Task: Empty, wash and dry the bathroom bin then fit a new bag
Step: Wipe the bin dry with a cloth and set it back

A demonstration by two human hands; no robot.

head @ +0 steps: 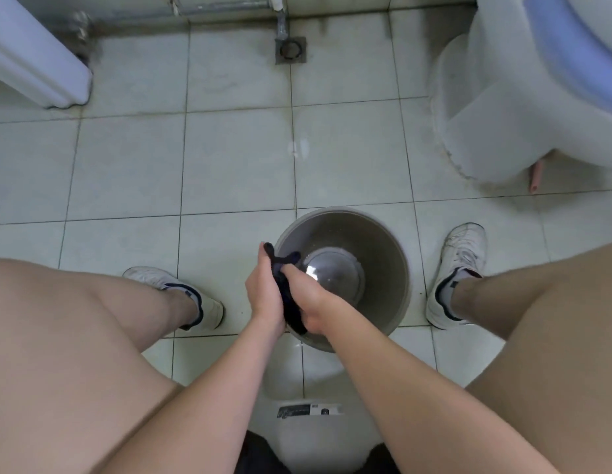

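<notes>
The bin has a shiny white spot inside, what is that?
Head view: it is glare, light bouncing off the wet bottom of the bin, beside the right hand; the wide lens also bends the floor tiles near the edges.

The bin (345,275) stands upright on the tiled floor (229,159), between 2 shoes (460,271). Both hands meet over its left rim, the left hand (263,292) left of the right hand (306,302), a cloth (287,295) between them. A floor drain (291,49) lies beyond, the toilet (523,107) far right.
</notes>
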